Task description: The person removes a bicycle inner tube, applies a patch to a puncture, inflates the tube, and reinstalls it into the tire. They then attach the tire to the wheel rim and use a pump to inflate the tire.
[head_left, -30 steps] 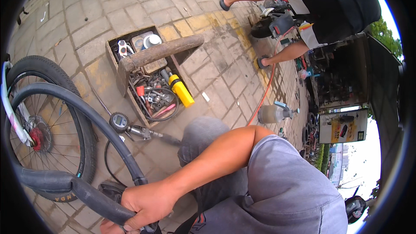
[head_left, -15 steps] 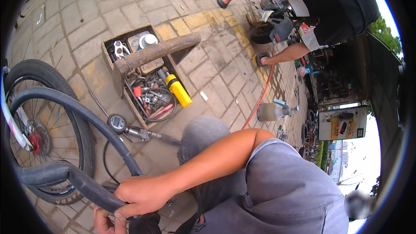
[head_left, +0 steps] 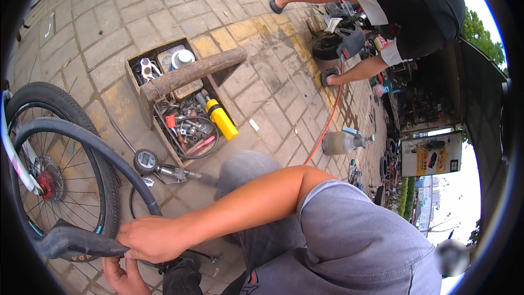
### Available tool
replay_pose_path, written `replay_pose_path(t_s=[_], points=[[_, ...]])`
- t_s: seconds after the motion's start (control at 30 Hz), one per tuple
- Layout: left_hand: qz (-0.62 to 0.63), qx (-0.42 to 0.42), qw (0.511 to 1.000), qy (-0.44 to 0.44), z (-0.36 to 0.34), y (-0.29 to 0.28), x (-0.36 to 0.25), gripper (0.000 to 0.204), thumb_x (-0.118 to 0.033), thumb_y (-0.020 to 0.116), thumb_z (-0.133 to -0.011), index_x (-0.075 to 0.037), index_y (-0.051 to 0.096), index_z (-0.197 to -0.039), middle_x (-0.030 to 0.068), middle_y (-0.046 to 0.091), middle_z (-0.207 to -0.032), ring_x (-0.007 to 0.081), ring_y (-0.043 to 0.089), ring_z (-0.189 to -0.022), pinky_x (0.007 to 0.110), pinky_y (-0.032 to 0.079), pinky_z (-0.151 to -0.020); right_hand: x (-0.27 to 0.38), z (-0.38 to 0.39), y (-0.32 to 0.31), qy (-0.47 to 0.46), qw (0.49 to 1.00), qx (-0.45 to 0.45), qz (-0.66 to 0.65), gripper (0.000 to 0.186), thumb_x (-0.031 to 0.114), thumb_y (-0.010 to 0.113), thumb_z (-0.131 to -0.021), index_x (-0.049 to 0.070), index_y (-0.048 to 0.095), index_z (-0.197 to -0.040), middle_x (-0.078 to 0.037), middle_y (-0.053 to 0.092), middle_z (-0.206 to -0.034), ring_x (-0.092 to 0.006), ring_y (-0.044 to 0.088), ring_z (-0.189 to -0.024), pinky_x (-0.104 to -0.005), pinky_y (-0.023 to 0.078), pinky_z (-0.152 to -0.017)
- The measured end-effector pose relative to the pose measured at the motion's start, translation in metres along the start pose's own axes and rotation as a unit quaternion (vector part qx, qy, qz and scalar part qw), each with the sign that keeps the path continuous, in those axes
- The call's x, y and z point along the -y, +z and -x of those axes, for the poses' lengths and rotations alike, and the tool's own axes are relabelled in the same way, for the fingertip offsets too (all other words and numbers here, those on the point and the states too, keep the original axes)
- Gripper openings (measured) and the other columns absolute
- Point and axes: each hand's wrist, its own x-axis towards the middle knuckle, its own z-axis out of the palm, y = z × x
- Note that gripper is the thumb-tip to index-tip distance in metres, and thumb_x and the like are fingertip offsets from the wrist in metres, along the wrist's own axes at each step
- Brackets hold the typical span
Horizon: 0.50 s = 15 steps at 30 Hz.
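A black inner tube (head_left: 90,240) loops across the bicycle wheel (head_left: 106,169) at the left and comes round to my hands. My right hand (head_left: 155,237) is closed around the tube, the back of the hand up and the fingers mostly hidden. Just below it my left hand (head_left: 123,277) has its thumb and fingers bent together at the tube's lower edge; the hold itself is partly covered. The section by my hands looks flattened and creased. A tyre inflator with a round gauge (head_left: 146,159) lies on the paving beyond my right hand.
Ahead stands an open toolbox (head_left: 158,131) with a wooden handle (head_left: 196,71), metal parts and a yellow cylinder (head_left: 222,120). An orange hose (head_left: 331,123) crosses the paving near a pump bottle (head_left: 341,142). A person (head_left: 415,11) stands at a scooter, upper right.
Both hands have shifted left, drawing the tube with them. The tube beside my hands now sags and folds lower over the wheel. The view has moved slightly.
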Motion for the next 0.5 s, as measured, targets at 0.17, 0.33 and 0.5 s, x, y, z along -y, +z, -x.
replay_pose_path(t_s=[0.17, 0.33, 0.5], points=[[0.114, -0.007, 0.988, -0.105, 0.005, -0.002, 0.002, 0.024, -0.008, 0.07, -0.085, 0.007, 0.065, -0.103, 0.0129, 0.067, -0.096, 0.0197, 0.061, -0.089, 0.034, 0.05, -0.082, 0.005, -0.006, -0.009, 0.035, 0.998, 0.053, -0.027, 0.027, 0.021, 0.063, -0.084, -0.004, 0.056, -0.091, -0.022, 0.058, -0.09, -0.0416, 0.058, -0.083, -0.0486, 0.047, -0.073], [0.152, -0.051, 0.981, -0.107, 0.006, -0.017, -0.004, 0.023, -0.005, 0.066, -0.086, 0.009, 0.064, -0.104, 0.0161, 0.066, -0.098, 0.0227, 0.061, -0.09, 0.035, 0.05, -0.084, 0.006, -0.006, -0.009, 0.051, 0.981, -0.095, -0.161, 0.032, 0.022, 0.07, -0.08, -0.004, 0.056, -0.093, -0.018, 0.061, -0.087, -0.0339, 0.062, -0.082, -0.0441, 0.049, -0.073], [0.134, -0.097, 0.981, -0.101, 0.004, -0.018, -0.007, 0.031, -0.015, 0.066, -0.086, 0.01, 0.064, -0.104, 0.0186, 0.067, -0.097, 0.0243, 0.062, -0.09, 0.037, 0.05, -0.082, -0.006, -0.014, 0.0, 0.095, 0.918, 0.07, -0.378, 0.029, 0.016, 0.069, -0.084, -0.006, 0.056, -0.098, -0.016, 0.064, -0.091, -0.027, 0.063, -0.083, -0.0399, 0.05, -0.073]])
